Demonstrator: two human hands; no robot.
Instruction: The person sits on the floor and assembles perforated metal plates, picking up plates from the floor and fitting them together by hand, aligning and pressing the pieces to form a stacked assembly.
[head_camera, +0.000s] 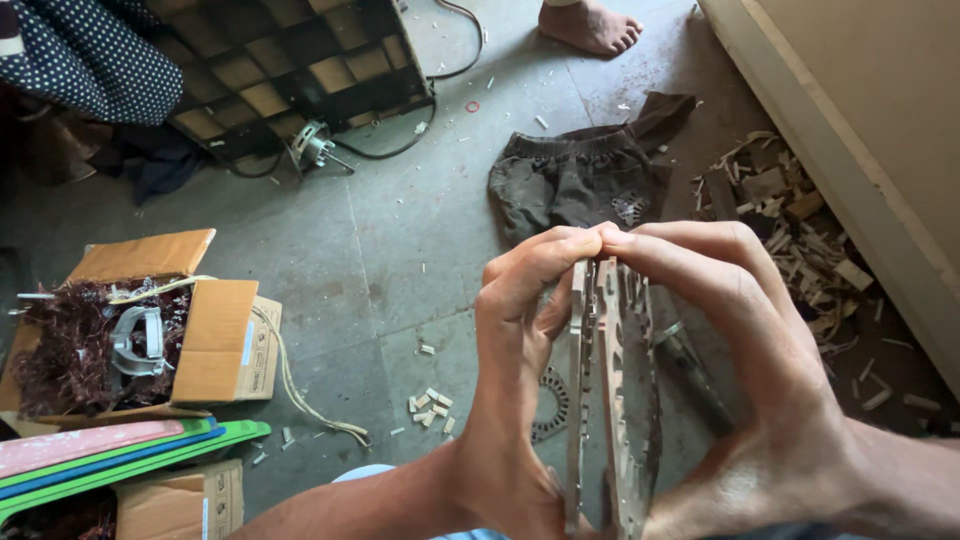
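Note:
Both my hands hold a slotted metal motor core (610, 400) edge-on in front of me, low in the view. My left hand (515, 380) grips its left face, fingers curled over the top edge. My right hand (750, 370) clasps the right face, fingertips meeting the left ones at the top. The core shows as stacked thin toothed rings with a gap between them. Below it on the floor lies another toothed metal ring (550, 405), partly hidden by my left hand.
An open cardboard box (215, 340) with copper wire scrap and a grey part stands at left. A dark cloth (575, 180) lies ahead, wood scraps (790, 230) at right by a wall base, a metal frame (290, 70) and another person's bare foot (590, 25) beyond.

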